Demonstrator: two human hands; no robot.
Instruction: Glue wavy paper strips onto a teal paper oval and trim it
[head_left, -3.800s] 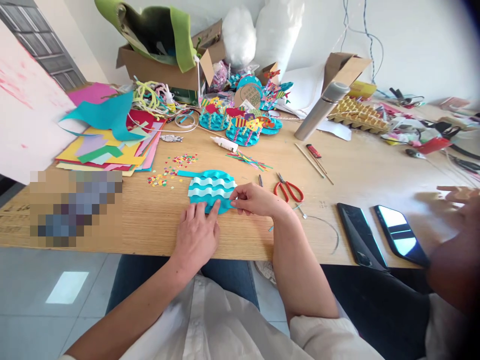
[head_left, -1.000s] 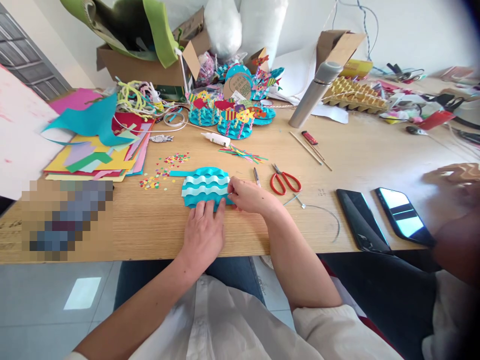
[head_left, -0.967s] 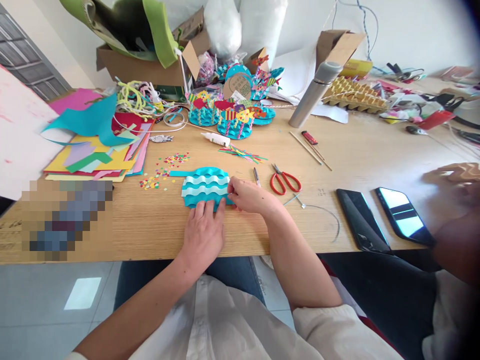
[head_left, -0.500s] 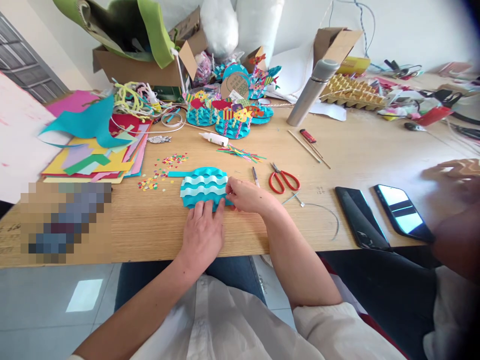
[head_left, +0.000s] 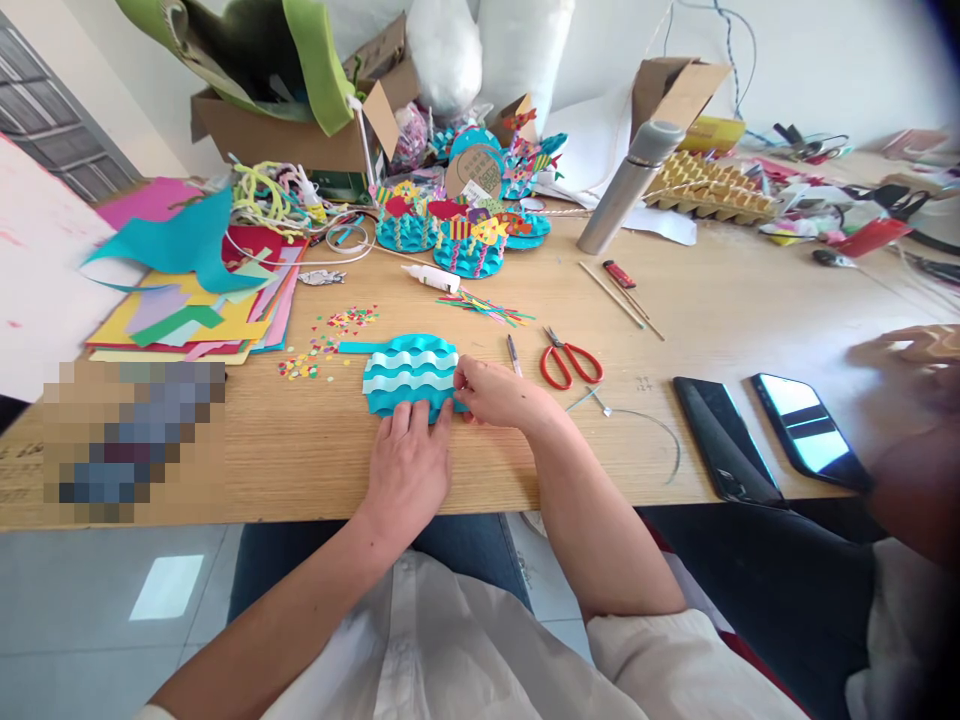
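Note:
A turquoise paper craft (head_left: 412, 372) with rows of wavy strips, some pale and some darker, lies flat on the table before me. My left hand (head_left: 409, 458) rests palm down at its near edge, fingers stretched out and pressing on the lower wavy strip. At the right end of the craft, my right hand (head_left: 495, 388) pinches the end of a strip between thumb and fingers; the fingertips partly hide it. A turquoise paper strip (head_left: 358, 348) sticks out on the left. Red-handled scissors (head_left: 570, 362) and a pen (head_left: 514, 355) lie right of my hands.
Small confetti pieces (head_left: 300, 367), a white glue bottle (head_left: 435, 277) and thin coloured paper strips (head_left: 491, 308) lie beyond. Finished paper ornaments (head_left: 466, 255) and a metal flask (head_left: 630, 190) stand farther back. Two phones (head_left: 727, 438) lie at right, near another person's hand (head_left: 911, 340).
Both hands keep their places on the paper craft. The whole view has shifted very slightly; nothing else has visibly moved.

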